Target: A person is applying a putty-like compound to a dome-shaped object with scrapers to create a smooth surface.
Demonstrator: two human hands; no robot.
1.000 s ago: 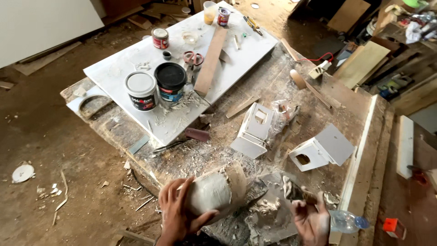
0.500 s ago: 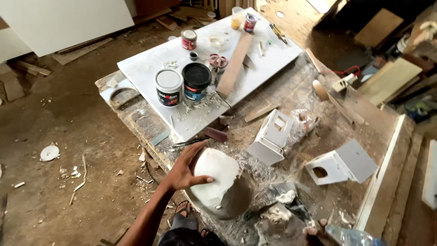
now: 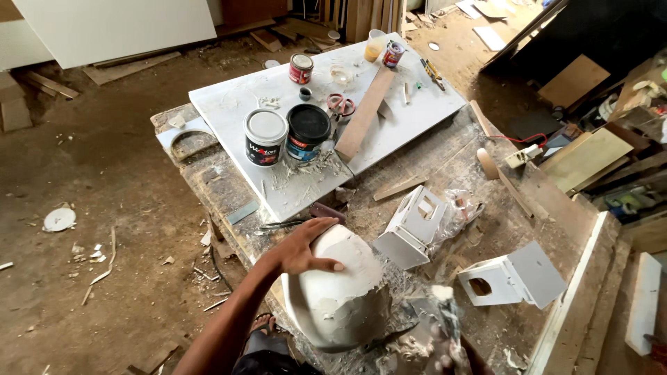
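paint cans (image 3: pixel 286 135) on board (image 3: pixel 417 104), birdhouses (image 3: pixel 511 278) right

Rough plaster, raw wood, glossy tins.
White rounded form (image 3: pixel 340 295) looked matt, its upper side caked with rough, lumpy plaster. Workbench (image 3: pixel 458 167) was bare, worn wood, crusted with dried white bits. Board (image 3: pixel 243 104) was smooth, white, smeared. Paint tins (image 3: pixel 286 134) were glossy. Small birdhouses (image 3: pixel 514 278) were matt white.

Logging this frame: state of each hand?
Left hand: open, palm flat on the white rounded form.
Right hand: blurred at the frame edge, gripping a putty knife.
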